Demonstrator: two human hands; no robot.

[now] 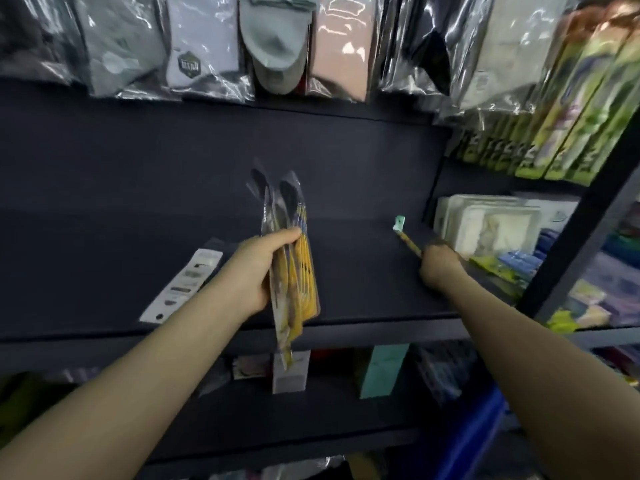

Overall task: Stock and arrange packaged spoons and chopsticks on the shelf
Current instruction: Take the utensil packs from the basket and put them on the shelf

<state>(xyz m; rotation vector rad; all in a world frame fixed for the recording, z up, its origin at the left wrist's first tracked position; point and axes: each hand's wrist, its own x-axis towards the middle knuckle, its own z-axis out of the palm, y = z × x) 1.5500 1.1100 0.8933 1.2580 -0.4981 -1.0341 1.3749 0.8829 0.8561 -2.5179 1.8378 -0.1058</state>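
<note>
Gripping a fanned bundle of spoon packs [294,271], the left hand [258,271] is curling its fingers and thumb round the middle of them, above the front edge of the dark shelf [346,188]. Two dark spoon bowls are showing at the top of the bundle through clear plastic; the yellow cards below are overlapping, so an exact count of packs is not possible, though several edges are showing. The bottom of the bundle is hanging past the shelf's front edge.

Toward the right end of the shelf, the right hand [440,266] is closing round one slim pack [405,235], pinching its near end; the far end, carrying a pale green tab, is pointing toward the shelf's back edge. Blur is hiding whether it holds chopsticks or a spoon.

One long white card pack [183,282] is lying flat near the left front of the shelf, apart from both hands. A stack of pale boxed goods [485,223] is sitting at the right end, just beside the right hand. Six or so bagged sock packs [277,46] are hanging above the shelf.
</note>
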